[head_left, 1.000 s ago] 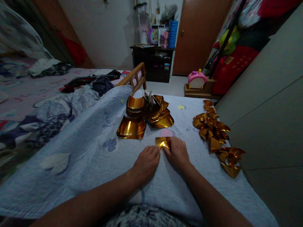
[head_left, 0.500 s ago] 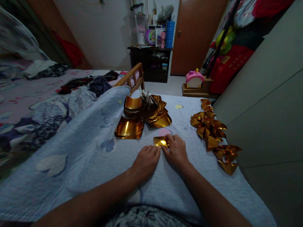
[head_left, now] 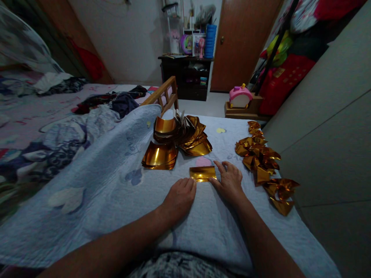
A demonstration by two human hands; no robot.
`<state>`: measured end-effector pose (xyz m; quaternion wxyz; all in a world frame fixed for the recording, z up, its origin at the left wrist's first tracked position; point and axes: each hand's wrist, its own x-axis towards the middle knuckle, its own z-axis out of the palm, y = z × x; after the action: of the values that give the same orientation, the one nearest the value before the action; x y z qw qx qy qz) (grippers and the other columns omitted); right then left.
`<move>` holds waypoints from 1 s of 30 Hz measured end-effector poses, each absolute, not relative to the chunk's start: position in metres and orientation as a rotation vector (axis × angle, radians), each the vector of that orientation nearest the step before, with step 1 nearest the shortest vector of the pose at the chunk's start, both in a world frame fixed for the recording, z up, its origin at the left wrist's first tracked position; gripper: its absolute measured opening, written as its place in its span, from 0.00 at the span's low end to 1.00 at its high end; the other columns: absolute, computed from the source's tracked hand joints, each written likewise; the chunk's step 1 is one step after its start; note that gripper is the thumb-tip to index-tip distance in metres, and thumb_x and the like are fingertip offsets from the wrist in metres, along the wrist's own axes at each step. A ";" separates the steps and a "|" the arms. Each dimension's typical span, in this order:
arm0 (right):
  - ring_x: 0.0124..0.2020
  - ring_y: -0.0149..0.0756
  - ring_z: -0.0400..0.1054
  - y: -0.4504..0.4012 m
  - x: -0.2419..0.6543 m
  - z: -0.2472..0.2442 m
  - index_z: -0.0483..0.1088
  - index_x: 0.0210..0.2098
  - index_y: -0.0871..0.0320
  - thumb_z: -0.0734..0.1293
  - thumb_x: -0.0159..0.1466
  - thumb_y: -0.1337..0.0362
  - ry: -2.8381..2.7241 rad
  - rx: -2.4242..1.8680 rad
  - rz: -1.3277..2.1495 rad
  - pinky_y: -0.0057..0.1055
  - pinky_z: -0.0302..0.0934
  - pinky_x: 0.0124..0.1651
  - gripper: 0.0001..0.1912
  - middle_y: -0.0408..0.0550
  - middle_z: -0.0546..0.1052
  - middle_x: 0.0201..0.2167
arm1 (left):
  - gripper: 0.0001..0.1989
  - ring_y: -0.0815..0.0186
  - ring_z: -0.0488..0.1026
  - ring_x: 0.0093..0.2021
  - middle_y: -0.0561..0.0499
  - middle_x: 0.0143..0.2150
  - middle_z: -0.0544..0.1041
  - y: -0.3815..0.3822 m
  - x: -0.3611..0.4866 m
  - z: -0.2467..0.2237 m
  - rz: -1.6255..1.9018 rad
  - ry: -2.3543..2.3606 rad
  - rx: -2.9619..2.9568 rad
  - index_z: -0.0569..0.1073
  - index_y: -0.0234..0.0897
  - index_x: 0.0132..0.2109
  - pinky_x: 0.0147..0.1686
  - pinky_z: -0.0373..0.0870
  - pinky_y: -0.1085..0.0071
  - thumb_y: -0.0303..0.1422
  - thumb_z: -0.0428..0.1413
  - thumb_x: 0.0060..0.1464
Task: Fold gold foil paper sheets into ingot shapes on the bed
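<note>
From where I stand, a small gold foil strip (head_left: pixel 203 172) lies flat on the pale blue cover (head_left: pixel 130 210), between the person's two hands, its long edges running side to side and a crease line close to the near one. The left hand (head_left: pixel 180 196) rests at the strip's near left corner, fingers pressed together; whether they pinch the foil or only bear down on it, I cannot tell. The right hand (head_left: pixel 230 183) has its thumb at the near right corner and its other fingers spread, raised off to the right of the strip's short edge.

Beyond the far edge, a band of cover with a pink heart (head_left: pixel 203 161) on it separates the strip from the fanned gold sheets (head_left: pixel 197 143), and the flatter gold stack (head_left: pixel 160 156) sits farther left. To the right, more cover shows before the folded gold pieces (head_left: pixel 261 162), which line the cover's right edge, near the pale panel (head_left: pixel 324 154).
</note>
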<state>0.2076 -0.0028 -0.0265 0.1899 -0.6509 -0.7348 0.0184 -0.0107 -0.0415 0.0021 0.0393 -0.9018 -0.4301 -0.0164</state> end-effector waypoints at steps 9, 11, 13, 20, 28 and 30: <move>0.57 0.56 0.60 0.003 0.226 -0.032 0.66 0.63 0.46 0.71 0.61 0.57 -2.066 -1.850 0.092 0.53 0.54 0.56 0.30 0.56 0.68 0.57 | 0.16 0.55 0.74 0.46 0.38 0.47 0.77 -0.042 -0.012 0.001 -0.038 -1.341 -2.774 0.74 0.27 0.52 0.45 0.75 0.59 0.19 0.49 0.59; 0.56 0.55 0.60 0.003 0.228 -0.031 0.65 0.63 0.49 0.70 0.61 0.60 -2.044 -1.841 0.111 0.52 0.55 0.55 0.30 0.56 0.69 0.57 | 0.14 0.54 0.74 0.44 0.39 0.45 0.77 -0.039 -0.011 0.004 -0.018 -1.343 -2.792 0.74 0.28 0.50 0.44 0.74 0.58 0.19 0.50 0.59; 0.55 0.54 0.61 0.004 0.228 -0.026 0.65 0.61 0.53 0.68 0.62 0.62 -1.989 -1.810 0.139 0.50 0.56 0.55 0.28 0.57 0.69 0.55 | 0.12 0.54 0.74 0.43 0.40 0.43 0.77 -0.034 -0.009 0.008 0.008 -1.363 -2.808 0.75 0.30 0.47 0.42 0.74 0.58 0.20 0.50 0.59; 0.51 0.47 0.61 -0.005 0.212 -0.005 0.71 0.42 0.56 0.66 0.62 0.64 -2.039 -1.425 0.301 0.43 0.55 0.54 0.08 0.53 0.70 0.47 | 0.09 0.54 0.75 0.42 0.41 0.42 0.77 -0.003 0.004 0.033 -0.051 -1.609 -2.809 0.76 0.34 0.43 0.42 0.72 0.59 0.34 0.57 0.60; 0.46 0.43 0.64 -0.004 0.203 -0.011 0.74 0.40 0.56 0.69 0.64 0.66 -2.220 -1.395 0.365 0.39 0.54 0.49 0.05 0.49 0.73 0.42 | 0.09 0.57 0.72 0.42 0.44 0.43 0.75 0.007 0.002 0.019 -0.278 -1.511 -2.897 0.74 0.35 0.42 0.41 0.70 0.62 0.37 0.57 0.61; 0.45 0.42 0.64 -0.002 0.203 -0.010 0.75 0.39 0.56 0.68 0.65 0.66 -2.231 -1.380 0.351 0.38 0.55 0.48 0.03 0.49 0.74 0.41 | 0.09 0.58 0.71 0.43 0.44 0.43 0.75 0.006 0.000 0.013 -0.341 -1.475 -2.915 0.74 0.35 0.42 0.42 0.69 0.63 0.36 0.57 0.61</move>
<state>0.2032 -0.0023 -0.0098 0.2449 -0.5055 -0.8173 0.1287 0.0004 0.0063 0.0132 -0.0715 -0.8851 -0.4480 -0.1035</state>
